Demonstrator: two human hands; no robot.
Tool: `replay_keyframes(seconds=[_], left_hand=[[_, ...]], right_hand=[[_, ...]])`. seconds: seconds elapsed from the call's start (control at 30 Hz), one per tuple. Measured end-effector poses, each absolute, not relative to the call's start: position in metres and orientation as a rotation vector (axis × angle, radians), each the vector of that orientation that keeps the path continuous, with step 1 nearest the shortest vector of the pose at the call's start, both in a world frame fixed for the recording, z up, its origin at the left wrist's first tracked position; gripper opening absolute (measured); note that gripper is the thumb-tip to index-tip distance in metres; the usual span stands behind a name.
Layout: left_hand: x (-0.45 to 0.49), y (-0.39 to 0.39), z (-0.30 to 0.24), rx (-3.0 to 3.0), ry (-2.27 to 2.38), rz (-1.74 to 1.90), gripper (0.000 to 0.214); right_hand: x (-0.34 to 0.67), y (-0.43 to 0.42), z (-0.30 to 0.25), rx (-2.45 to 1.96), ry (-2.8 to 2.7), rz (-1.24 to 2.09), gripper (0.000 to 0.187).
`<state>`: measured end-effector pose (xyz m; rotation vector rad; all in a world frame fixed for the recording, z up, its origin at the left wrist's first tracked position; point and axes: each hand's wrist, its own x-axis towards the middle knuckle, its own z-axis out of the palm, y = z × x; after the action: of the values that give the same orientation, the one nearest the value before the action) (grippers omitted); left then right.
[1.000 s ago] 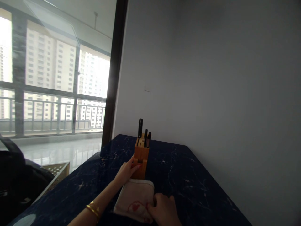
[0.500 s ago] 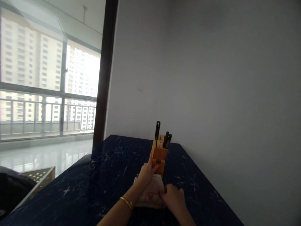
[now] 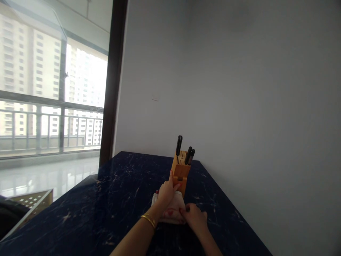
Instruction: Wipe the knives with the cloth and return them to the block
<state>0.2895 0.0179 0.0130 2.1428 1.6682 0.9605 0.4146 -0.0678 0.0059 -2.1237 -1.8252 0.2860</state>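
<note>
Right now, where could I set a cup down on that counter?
Left of the knife block, wide dark counter runs toward the window. A narrower strip lies right, along the wall. Crowded: the left hand and right hand on a folded cloth by the block.

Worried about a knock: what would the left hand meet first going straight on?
Probably the wooden knife block just ahead of the left hand; depth is unclear, the fingers may touch it.
</note>
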Motion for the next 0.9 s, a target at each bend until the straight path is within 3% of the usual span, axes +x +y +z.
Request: replay_keyframes(seconds=[0.23,0.57,0.7,0.9], left_hand=[[0.267,-0.022,0.024,2.317,1.58,0.964,0.043],[0.206,-0.096,-0.009,2.52,1.528,0.853,0.037],[0.195,-0.11,0.0,2.441,1.55,0.788,0.018],[0.185,-0.117,0.004,2.285,1.648,0.721,0.024]], right_hand=[[0.414,-0.069,0.005,-2.094,-1.81,0.298,0.027],[0.418,-0.065,0.0,-2.064,-1.807,0.342,0.024],[0.416,-0.065,0.0,-2.056,-1.803,0.355,0.023],[0.41,-0.066,-0.002,-1.988,-1.804,0.425,0.023]])
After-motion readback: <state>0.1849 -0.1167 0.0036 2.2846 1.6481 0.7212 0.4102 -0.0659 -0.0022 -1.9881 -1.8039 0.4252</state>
